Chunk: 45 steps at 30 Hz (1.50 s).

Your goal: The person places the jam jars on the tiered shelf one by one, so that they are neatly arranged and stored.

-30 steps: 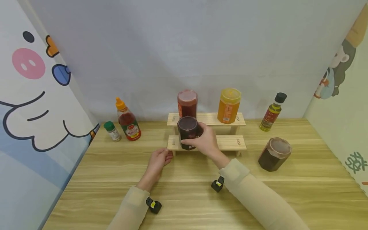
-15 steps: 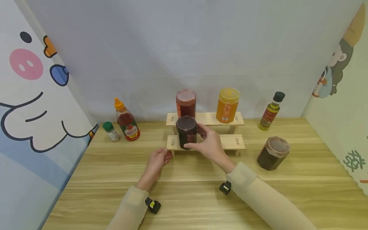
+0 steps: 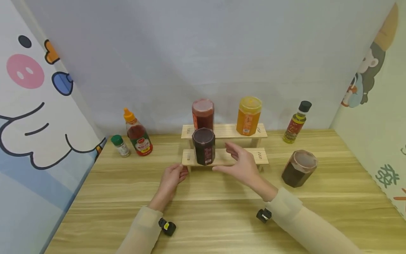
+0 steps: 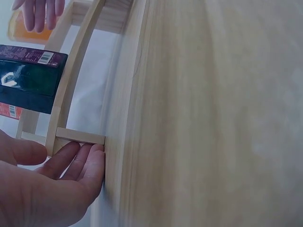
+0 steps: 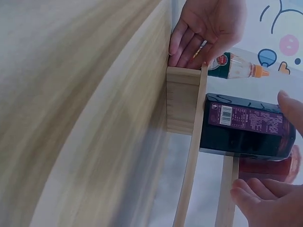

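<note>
A dark octagonal jar (image 3: pixel 204 148) with a purple label stands upright on the lower step of the wooden two-step rack (image 3: pixel 223 158), towards its left end. My right hand (image 3: pixel 244 165) is just right of this jar, fingers and thumb spread apart and touching nothing. In the right wrist view, the dark jar (image 5: pixel 248 125) sits beyond the gap between thumb and fingers. My left hand (image 3: pixel 170 180) holds the left end of the lower step. The left wrist view shows its thumb (image 4: pixel 31 152) at the board's end and its fingers against the rack's leg.
On the upper step stand a red jar (image 3: pixel 203 114) and a yellow-orange jar (image 3: pixel 248 118). Another dark jar (image 3: pixel 299 169) and an oil bottle (image 3: pixel 296 123) are on the right of the table. A sauce bottle (image 3: pixel 138 135) and a green-capped shaker (image 3: pixel 120 145) stand left.
My right hand has let go of the dark jar and drawn back to the right, its fingers spreading. The jar stays on the lower step. My left hand keeps its place on the rack.
</note>
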Tool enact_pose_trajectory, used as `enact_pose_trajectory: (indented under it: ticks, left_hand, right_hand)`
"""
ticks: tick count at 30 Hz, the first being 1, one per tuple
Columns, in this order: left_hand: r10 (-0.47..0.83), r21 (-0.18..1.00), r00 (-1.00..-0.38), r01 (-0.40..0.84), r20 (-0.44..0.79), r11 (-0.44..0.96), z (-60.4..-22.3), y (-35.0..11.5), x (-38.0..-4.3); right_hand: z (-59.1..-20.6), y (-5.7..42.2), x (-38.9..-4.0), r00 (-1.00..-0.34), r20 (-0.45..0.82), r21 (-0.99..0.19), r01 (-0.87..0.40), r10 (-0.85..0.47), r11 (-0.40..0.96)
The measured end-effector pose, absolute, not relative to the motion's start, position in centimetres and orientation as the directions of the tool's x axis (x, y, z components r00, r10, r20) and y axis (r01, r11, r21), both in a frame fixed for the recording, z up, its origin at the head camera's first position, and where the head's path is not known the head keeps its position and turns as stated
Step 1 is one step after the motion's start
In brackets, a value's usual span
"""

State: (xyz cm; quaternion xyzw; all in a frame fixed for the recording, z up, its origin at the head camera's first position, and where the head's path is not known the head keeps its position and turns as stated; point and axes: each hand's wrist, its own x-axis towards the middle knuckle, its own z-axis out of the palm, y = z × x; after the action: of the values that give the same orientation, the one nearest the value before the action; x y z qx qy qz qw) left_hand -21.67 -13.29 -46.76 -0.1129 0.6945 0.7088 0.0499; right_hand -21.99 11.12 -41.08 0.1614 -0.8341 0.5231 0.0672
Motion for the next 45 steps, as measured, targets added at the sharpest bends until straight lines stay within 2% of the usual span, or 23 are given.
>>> enact_pose_trajectory:
  ticks: [13,24,33,40,45]
  left_hand:
    - [-0.081,0.972,-0.969,-0.233,-0.235,-0.029,-46.8,-13.1,-21.8]
    - [-0.087,0.972,-0.968,-0.232,-0.234,-0.032,-46.7,-13.2,-21.7]
    - [-0.081,0.972,-0.969,-0.233,-0.234,-0.024,-46.7,-13.3,-21.6]
    - [-0.078,0.973,-0.97,-0.229,-0.23,-0.024,-46.8,-13.3,-21.6]
    - [-0.077,0.974,-0.971,-0.227,-0.228,-0.022,-46.8,-13.3,-21.7]
  right_hand:
    - [-41.8,16.0,-19.0,-0.932,0.301,-0.852,-0.357,-0.201,0.382]
    - [-40.8,19.9,-16.7,-0.94,0.325,-0.798,-0.331,-0.104,0.503]
    - [-39.7,23.2,-16.3,-0.924,0.381,-0.811,-0.343,-0.017,0.474]
    - [-38.5,25.2,-15.8,-0.938,0.341,-0.828,-0.271,0.057,0.492]
    - [-38.7,26.7,-15.5,-0.925,0.358,-0.798,-0.233,0.125,0.556]
